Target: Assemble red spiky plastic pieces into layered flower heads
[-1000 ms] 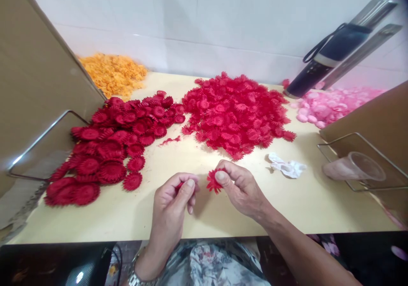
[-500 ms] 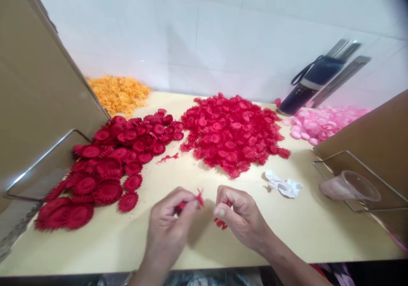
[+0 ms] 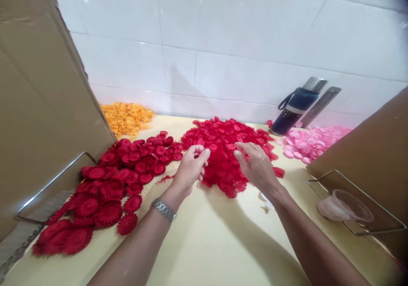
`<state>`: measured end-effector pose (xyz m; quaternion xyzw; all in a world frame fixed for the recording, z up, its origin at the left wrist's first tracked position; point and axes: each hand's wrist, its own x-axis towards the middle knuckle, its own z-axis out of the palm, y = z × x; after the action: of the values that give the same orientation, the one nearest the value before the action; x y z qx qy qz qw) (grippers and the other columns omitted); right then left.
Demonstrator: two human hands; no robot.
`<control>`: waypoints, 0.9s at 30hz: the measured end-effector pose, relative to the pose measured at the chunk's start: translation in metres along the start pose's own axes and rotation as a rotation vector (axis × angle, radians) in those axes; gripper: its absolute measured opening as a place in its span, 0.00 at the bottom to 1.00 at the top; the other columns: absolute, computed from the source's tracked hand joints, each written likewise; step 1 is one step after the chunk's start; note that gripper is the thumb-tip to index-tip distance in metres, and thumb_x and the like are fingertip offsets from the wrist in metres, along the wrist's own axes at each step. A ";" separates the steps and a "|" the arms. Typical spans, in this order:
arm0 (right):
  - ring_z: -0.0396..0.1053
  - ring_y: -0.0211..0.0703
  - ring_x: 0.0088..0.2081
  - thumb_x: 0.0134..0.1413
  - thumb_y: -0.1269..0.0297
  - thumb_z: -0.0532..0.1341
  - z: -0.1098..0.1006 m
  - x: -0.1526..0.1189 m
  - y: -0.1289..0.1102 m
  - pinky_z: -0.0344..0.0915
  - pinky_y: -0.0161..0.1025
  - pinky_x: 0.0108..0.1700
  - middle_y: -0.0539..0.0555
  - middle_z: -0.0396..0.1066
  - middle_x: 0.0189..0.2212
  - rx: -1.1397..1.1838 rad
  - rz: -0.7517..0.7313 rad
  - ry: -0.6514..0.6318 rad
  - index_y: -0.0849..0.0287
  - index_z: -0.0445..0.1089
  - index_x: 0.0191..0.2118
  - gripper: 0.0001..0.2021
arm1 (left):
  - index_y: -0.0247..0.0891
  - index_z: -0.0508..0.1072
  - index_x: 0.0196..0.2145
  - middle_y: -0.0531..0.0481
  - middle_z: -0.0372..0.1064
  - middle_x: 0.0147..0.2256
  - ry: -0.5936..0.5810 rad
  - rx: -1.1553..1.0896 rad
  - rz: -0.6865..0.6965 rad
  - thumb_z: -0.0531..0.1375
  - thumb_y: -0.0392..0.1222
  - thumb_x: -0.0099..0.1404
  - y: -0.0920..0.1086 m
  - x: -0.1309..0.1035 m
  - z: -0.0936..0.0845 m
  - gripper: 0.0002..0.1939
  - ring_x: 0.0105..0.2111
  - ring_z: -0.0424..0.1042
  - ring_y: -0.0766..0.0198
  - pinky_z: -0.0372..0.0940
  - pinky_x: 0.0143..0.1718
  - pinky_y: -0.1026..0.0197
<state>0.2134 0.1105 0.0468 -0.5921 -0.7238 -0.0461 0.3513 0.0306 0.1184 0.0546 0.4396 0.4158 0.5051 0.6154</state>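
My left hand [image 3: 193, 167], with a metal watch band [image 3: 164, 208] at its wrist, is over the left front part of a heap of bright red paper-like flower pieces [image 3: 223, 133]. Its fingers are curled, thumb and forefinger close together; whatever may be in them is hidden. Over the heap's right side, my right hand [image 3: 258, 165] has thumb and fingers apart, with nothing visible in it. The red between the hands is blurred. Darker red fringed discs [image 3: 110, 190], some stacked, spread to the left.
Orange pieces [image 3: 127, 118] lie at the back left, pink ones [image 3: 314, 141] at the back right. A dark bottle [image 3: 295, 111] leans by the wall. Cardboard panels flank the table; a plastic cup [image 3: 338, 207] sits in the right wire holder. My right forearm partly covers white tissue [image 3: 267, 203].
Both hands have moved forward from the near table to the red heap. The red pieces seen in them before no longer show, and my right hand has opened. The view has tilted up.
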 end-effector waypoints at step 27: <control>0.65 0.38 0.28 0.57 0.65 0.55 -0.007 -0.091 -0.080 0.62 0.36 0.31 0.51 0.66 0.24 0.628 -0.020 -0.267 0.58 0.65 0.31 0.05 | 0.35 0.66 0.22 0.57 0.63 0.11 0.082 -0.066 -0.224 0.61 0.47 0.56 -0.049 -0.107 -0.016 0.14 0.09 0.60 0.71 0.54 0.10 0.70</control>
<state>0.1498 0.0084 0.0288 -0.4486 -0.7481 0.2534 0.4182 0.0119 0.0094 0.0108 0.3487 0.4702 0.4641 0.6647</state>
